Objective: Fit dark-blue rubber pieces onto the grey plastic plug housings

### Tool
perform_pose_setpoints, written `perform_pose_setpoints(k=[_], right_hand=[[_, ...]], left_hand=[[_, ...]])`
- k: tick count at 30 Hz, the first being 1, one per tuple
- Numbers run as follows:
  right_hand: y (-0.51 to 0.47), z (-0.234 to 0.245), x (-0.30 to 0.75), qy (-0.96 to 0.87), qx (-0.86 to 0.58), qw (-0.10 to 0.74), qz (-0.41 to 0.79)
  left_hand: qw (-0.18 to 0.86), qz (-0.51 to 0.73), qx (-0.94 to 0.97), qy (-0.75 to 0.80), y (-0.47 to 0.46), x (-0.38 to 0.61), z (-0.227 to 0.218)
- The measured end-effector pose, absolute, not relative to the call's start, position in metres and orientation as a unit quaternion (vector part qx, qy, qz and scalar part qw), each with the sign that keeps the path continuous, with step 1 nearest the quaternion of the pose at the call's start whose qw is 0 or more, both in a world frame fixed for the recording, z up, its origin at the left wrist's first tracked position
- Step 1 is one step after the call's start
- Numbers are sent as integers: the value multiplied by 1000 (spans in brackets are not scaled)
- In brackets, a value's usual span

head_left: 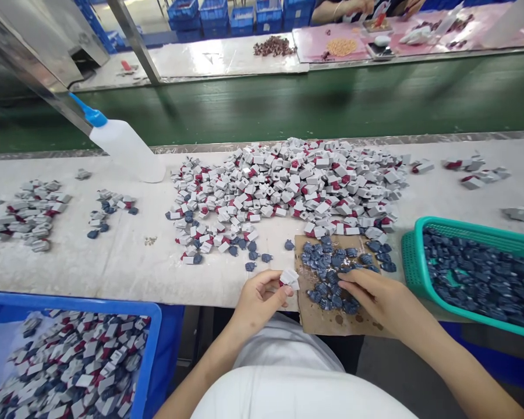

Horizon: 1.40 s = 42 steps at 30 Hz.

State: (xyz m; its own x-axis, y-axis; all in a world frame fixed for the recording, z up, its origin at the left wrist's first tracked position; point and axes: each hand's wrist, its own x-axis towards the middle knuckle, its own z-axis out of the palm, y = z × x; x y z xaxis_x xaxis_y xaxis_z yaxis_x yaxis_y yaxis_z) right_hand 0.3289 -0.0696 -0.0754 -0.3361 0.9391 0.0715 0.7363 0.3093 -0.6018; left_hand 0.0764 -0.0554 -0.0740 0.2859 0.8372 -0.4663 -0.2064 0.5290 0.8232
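My left hand [264, 294] pinches a small grey-and-maroon plastic part [290, 279] just left of the cardboard. Thumb and fingertips of my right hand [375, 291] are close together among small dark blue pieces [327, 262] lying on the piece of cardboard [318, 323]; whether a piece is between them is hidden. Beyond both hands spreads a big heap of grey-and-maroon parts [288, 180]. A few loose dark blue pieces [253, 255] lie at its near left edge.
A green basket [413, 256] of dark blue pieces stands at right. Lower left, a blue crate [155, 331] holds parts in grey, maroon and blue. A white squeeze bottle [128, 151] stands behind smaller part piles [30, 212]. Across the green belt [266, 107], another person's hands [358, 7] work.
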Motion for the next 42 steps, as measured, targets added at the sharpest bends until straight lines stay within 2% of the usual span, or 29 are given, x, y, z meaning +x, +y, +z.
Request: perform_pose_setpoints(k=[7,14,17,20,23,27,34,38,42], right_hand=[[-73,-80,330,-809,-523,172,205],[-70,-70,329,-812,-525,182,180],[-73,-52,322,-797,-537,223,162],[-82,-31,302,-752,-562,306,158],[-92,-17,274,-703,-569,379,197],[-96,-13,250,-672,-554,420,255],[-92,-14,247,-683,-532,412,285],[-90,-13,247,-712,-513,388,283],[-83,-10,250,-728,-482,351,339]], left_hand=[[748,358,307,466,-55,74,-72],[798,354,266,409,-55,78,-56],[807,359,258,392,-57,79,-49],[796,363,282,393,-60,77,-44],[775,366,326,400,-62,74,-41],[762,364,357,399,-63,72,-39],[764,376,358,382,-64,71,-40],[756,384,364,385,-64,69,-40],[734,372,395,409,-63,66,-39]])
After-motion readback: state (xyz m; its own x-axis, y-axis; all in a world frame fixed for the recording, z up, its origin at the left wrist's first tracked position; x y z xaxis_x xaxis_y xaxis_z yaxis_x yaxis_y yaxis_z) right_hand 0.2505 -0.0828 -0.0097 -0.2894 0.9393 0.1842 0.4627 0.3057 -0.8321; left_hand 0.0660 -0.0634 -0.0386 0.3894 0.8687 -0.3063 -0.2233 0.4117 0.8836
